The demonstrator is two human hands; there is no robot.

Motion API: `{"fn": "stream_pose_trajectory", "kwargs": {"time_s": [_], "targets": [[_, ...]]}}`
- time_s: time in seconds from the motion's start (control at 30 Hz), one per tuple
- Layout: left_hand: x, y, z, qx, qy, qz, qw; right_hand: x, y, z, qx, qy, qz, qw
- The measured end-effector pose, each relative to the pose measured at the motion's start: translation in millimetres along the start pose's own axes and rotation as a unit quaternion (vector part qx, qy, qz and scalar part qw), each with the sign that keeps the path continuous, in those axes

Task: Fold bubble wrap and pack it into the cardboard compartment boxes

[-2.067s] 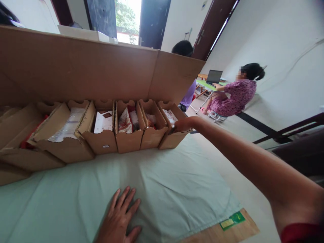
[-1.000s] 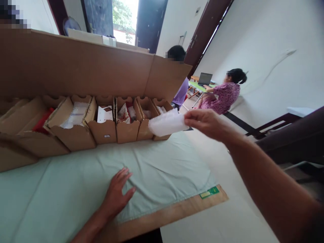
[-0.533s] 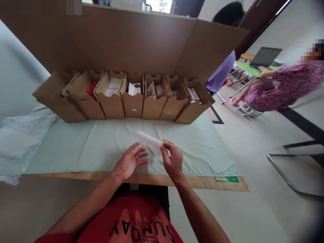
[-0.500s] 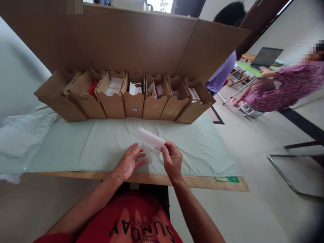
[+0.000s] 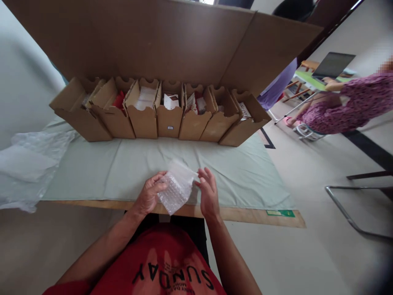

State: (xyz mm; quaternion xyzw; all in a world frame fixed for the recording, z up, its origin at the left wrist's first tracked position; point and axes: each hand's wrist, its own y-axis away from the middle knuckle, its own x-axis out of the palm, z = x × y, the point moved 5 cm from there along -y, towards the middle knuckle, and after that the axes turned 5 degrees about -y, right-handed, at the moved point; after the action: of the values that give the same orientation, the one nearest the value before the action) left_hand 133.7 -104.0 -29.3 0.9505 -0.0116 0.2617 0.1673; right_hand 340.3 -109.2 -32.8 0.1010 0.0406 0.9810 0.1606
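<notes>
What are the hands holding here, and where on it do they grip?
A bubble-wrap pouch: the left hand grips its left edge, and the right hand pinches its upper right corner, above the green cloth.

We see one clear bubble-wrap pouch, tilted. It sits above the table's near edge, pinched at both sides.

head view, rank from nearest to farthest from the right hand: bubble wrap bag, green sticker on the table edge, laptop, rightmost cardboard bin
1. bubble wrap bag: touching the right hand, held between both hands.
2. green sticker: on the table's front edge, to the right.
3. rightmost cardboard bin: at the back of the cloth; close to the sticker's rank.
4. laptop: far right, on another table.
</notes>
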Motion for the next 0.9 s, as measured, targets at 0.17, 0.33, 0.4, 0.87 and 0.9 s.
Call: {"fn": "stream_pose_trajectory", "kwargs": {"time_s": [0.17, 0.33, 0.4, 0.87, 0.9], "targets": [[1.6, 4.5, -1.1, -0.089, 0.083, 0.092, 0.988, 12.6, 6.9, 2.1, -0.046, 0.083, 0.126, 0.988], [-3.9, 9.4, -11.6, -0.093, 0.138, 0.103, 0.981, 22.2, -0.6, -14.5, 0.087, 0.002, 0.152, 0.985], [-10.9, 9.9, -21.4, -0.089, 0.133, 0.085, 0.983, 22.0, -2.4, -16.3, 0.121, -0.054, 0.164, 0.978], [-95.5, -49.8, -87.3, -0.071, -0.448, -0.096, 0.886, -64.9, -54.3, 20.4, -0.057, 0.138, -0.039, 0.988], [-99.0, -52.2, -84.6, -0.065, -0.505, -0.102, 0.854, -67.9, -60.6, 17.8, -0.057, 0.213, -0.033, 0.975]]}}
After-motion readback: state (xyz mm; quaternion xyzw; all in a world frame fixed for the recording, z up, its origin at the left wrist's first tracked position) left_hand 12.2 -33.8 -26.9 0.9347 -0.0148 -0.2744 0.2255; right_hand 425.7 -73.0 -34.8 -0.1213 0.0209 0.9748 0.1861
